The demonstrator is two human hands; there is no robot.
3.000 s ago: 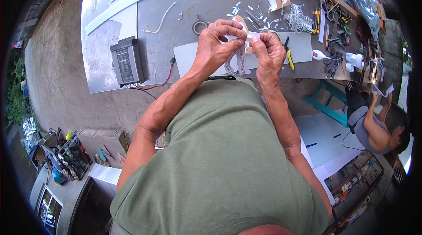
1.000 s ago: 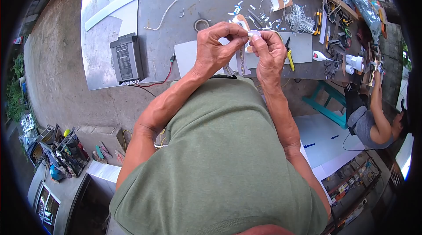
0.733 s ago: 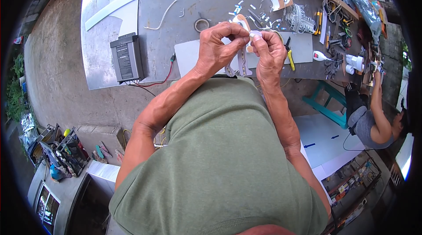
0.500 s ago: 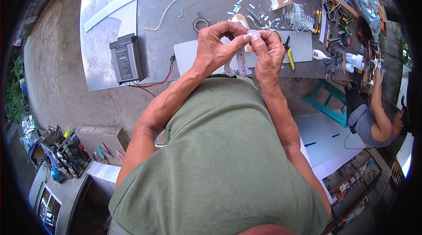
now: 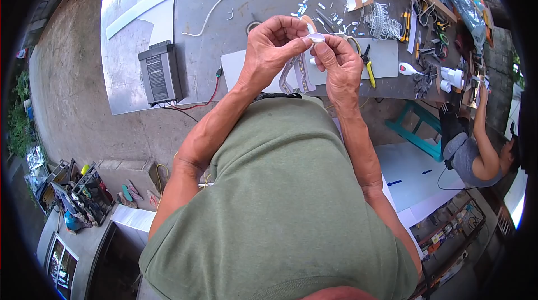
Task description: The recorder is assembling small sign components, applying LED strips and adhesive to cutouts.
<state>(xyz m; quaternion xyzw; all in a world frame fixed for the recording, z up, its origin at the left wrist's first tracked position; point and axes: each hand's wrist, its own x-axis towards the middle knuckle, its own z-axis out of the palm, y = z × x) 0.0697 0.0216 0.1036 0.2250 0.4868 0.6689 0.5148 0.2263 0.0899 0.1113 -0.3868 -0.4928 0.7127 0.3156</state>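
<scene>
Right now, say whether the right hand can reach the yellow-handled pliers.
Likely yes: the yellow-handled pliers lie just right of the right hand, nothing visibly between, though it may first need to release the small white piece.

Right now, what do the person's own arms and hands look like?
Left hand and right hand: bare, no gloves, no watch or rings visible. Plain muted-green fabric T-shirt, no print visible; its short sleeves leave the forearms uncovered.

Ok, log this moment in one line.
left fingers: at white piece | right fingers: pinching white piece | yellow-handled pliers: farther right
</scene>
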